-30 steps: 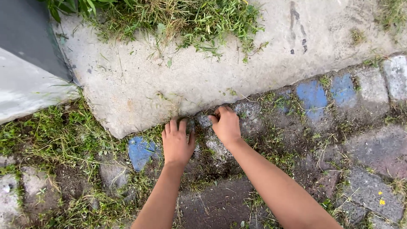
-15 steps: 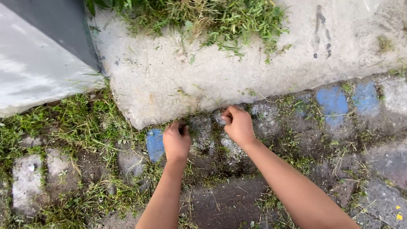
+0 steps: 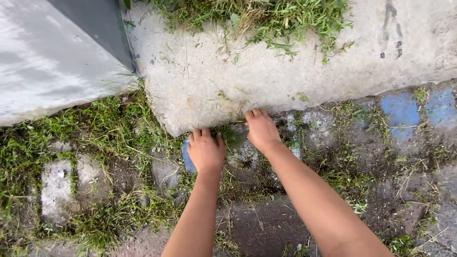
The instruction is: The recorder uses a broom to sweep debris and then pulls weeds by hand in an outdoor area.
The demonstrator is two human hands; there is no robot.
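green weeds (image 3: 231, 135) sprout from the seam where the concrete slab (image 3: 266, 71) meets the paving stones (image 3: 314, 138), right between the 2 hands. left hand (image 3: 206, 151) is curled, fingers bent down into the crack at the slab's corner, over a blue-painted stone (image 3: 187, 159); can't tell if it actually pinches any stems, fingertips are hidden. right hand (image 3: 261, 129) also curled, knuckles up, fingertips tucked against the slab edge just beside the tuft.

change: 1.0 s ago left hand lay flat with fingers spread; 0.5 s ago it had closed into a fist on the seam, and now it's loosely bent and sits closer to the right hand. right hand stayed clenched at the same spot along the edge. view drifted a bit, so the grey panel (image 3: 52, 52) takes up more of the upper left. judgement: grip-and-pull on seam weeds is under way, tuft not yet out.

outward: grass patch (image 3: 95, 128) left of the hands, more grass (image 3: 266, 19) on top of the slab, 2 blue stones (image 3: 402, 112) far right, dark wet soil (image 3: 266, 223) between the forearms.
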